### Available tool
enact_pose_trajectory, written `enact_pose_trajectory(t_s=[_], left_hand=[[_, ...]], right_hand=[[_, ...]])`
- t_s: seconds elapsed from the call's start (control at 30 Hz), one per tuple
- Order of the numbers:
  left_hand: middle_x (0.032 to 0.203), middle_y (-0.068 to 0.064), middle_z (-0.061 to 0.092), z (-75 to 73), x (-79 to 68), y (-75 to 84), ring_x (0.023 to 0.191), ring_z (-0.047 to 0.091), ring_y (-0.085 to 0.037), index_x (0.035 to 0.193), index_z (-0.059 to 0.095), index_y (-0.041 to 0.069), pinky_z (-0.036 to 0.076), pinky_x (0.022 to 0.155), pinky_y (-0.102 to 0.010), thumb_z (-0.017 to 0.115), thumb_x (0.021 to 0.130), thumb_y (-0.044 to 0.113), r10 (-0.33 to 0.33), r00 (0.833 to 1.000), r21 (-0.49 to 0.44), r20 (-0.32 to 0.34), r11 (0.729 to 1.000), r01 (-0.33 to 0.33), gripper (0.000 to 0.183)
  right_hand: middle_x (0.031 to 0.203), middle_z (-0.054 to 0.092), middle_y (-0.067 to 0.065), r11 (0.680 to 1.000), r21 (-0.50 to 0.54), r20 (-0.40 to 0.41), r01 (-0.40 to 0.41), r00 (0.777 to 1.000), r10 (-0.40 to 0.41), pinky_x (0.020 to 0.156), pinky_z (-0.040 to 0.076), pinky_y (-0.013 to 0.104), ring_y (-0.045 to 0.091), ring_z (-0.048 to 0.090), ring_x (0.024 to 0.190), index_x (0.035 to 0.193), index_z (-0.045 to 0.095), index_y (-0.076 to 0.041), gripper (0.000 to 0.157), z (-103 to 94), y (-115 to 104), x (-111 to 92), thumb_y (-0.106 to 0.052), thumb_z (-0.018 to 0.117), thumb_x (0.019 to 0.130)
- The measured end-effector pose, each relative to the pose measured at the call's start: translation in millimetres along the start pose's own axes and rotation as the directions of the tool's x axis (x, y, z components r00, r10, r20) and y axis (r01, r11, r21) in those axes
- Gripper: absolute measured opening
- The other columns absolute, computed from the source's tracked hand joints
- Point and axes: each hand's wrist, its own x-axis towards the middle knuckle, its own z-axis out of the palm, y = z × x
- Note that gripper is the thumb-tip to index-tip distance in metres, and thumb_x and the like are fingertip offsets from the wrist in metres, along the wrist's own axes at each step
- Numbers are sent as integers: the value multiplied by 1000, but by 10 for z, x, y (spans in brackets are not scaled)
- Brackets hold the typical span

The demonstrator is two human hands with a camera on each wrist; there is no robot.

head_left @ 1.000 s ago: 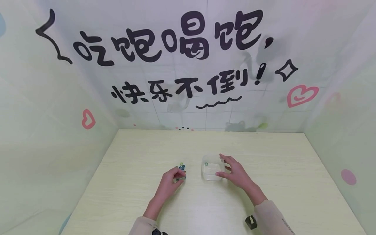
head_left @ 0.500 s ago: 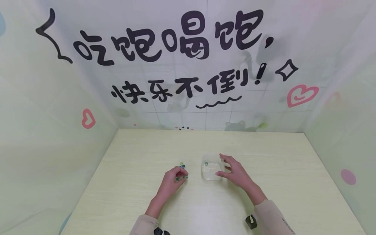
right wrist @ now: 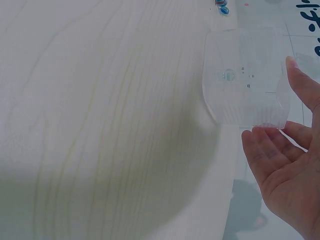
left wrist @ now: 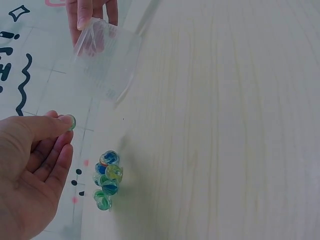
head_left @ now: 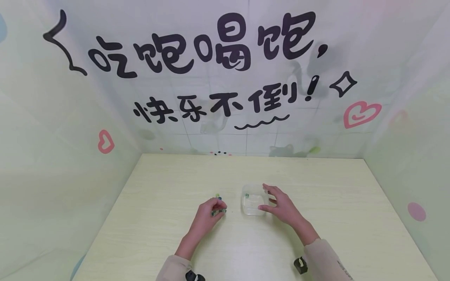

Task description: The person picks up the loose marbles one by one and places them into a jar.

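Observation:
My left hand (head_left: 206,214) pinches a green glass marble (left wrist: 72,122) between thumb and forefinger, lifted off the table. Beside and below it, several blue, green and yellow marbles (left wrist: 110,187) lie clustered on the table; in the head view the hand covers most of them. A clear plastic container (head_left: 251,211) stands open-topped to the right of that cluster. One greenish marble (right wrist: 229,75) sits inside it. Round the container's right side, my right hand (head_left: 283,208) grips the wall with thumb and fingers spread apart.
The pale wooden table (head_left: 168,175) ends at a printed backdrop (head_left: 225,140) behind. Cloth walls stand at both sides. A black band piece (head_left: 300,265) shows by the right sleeve, another dark piece (head_left: 194,276) by the left.
My left hand has shifted slightly right, away from the cluster, with a marble at its fingertips. My right hand and the container have stayed in place.

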Motion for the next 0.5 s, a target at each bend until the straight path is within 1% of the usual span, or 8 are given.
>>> enact_pose_trajectory(t_s=[0.33, 0.5], left_hand=[[100, -7, 70, 11, 38, 70, 96, 68, -23, 98, 67, 7, 60, 86, -36, 70, 87, -4, 0, 1000, 15, 10, 1000, 0, 16], [100, -7, 70, 31, 58, 85, 96, 68, -24, 99, 67, 7, 60, 85, -33, 70, 87, -5, 4, 1000, 15, 11, 1000, -4, 17]], right_hand=[[147, 45, 28, 1000, -2, -1, 10, 1000, -10, 106, 50, 49, 46, 46, 134, 149, 38, 4, 79, 2, 20, 2, -23, 78, 86], [147, 45, 28, 1000, -1, -2, 13, 1000, -13, 106, 50, 50, 46, 46, 134, 149, 38, 5, 79, 0, 10, 0, -23, 78, 86]])
